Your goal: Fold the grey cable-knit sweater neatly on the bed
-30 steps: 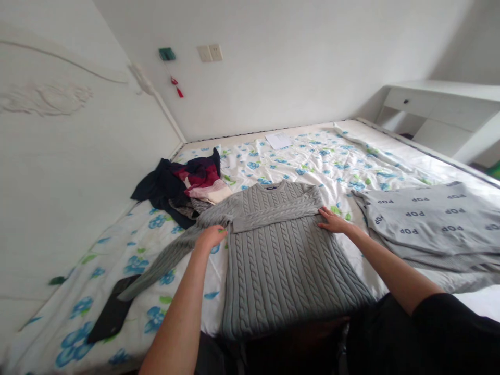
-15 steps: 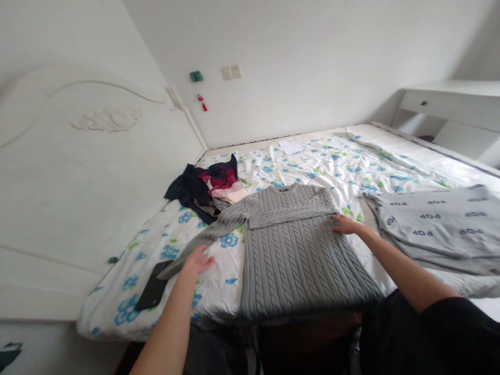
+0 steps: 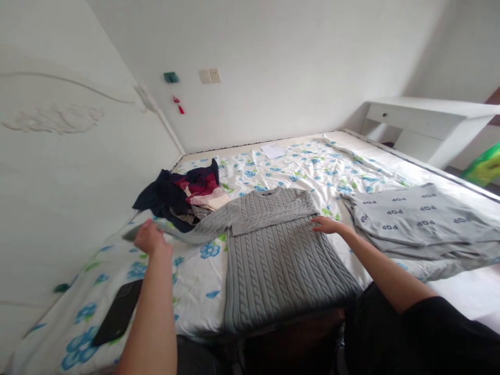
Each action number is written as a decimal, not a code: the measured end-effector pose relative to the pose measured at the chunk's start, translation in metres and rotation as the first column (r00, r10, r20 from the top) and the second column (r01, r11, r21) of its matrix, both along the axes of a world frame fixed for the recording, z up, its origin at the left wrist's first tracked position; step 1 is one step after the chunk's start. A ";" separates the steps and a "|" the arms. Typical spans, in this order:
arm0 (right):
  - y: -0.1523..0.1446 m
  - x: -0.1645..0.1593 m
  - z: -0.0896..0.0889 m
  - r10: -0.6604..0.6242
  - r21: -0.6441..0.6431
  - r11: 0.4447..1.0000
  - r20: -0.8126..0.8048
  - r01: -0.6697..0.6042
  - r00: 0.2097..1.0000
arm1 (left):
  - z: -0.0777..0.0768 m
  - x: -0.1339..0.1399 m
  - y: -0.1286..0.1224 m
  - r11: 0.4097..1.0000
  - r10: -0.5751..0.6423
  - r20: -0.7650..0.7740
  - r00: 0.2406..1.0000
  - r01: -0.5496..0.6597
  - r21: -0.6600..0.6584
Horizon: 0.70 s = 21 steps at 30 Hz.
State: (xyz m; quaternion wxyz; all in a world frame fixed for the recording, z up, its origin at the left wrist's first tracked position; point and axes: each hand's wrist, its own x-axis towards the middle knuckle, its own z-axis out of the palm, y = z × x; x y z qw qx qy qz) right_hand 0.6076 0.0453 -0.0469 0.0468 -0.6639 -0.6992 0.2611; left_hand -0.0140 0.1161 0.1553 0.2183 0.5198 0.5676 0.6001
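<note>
Our left hand [image 3: 150,238] grip clenched on grey sweater [image 3: 281,260] sleeve [image 3: 187,234], lifted off bed [image 3: 195,291]; right hand [image 3: 326,225] released, flat on sweater edge.

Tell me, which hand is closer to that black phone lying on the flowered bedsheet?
The left hand. It holds the grey cable-knit sweater's sleeve end just above the black phone. The right hand rests on the sweater's far edge, across the garment from the phone.
</note>
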 end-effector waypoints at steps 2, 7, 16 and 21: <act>0.002 -0.004 0.004 0.014 0.048 0.999 0.027 -0.015 1.000 | 0.012 0.035 0.008 0.985 -0.158 0.088 0.984 0.151 0.082; 0.006 -0.016 0.006 0.005 0.105 0.994 -0.096 0.005 0.995 | 0.003 0.115 -0.006 0.723 -0.691 -0.072 0.719 0.685 -0.094; 0.016 -0.040 -0.009 -0.380 -0.151 0.906 -0.703 0.396 0.601 | -0.084 0.081 0.014 0.672 -0.700 -0.516 0.494 0.211 -0.710; 0.030 -0.053 -0.006 -0.449 -0.305 0.824 -0.865 0.477 0.223 | -0.118 0.074 0.026 0.678 -0.680 -0.557 0.478 0.120 -0.725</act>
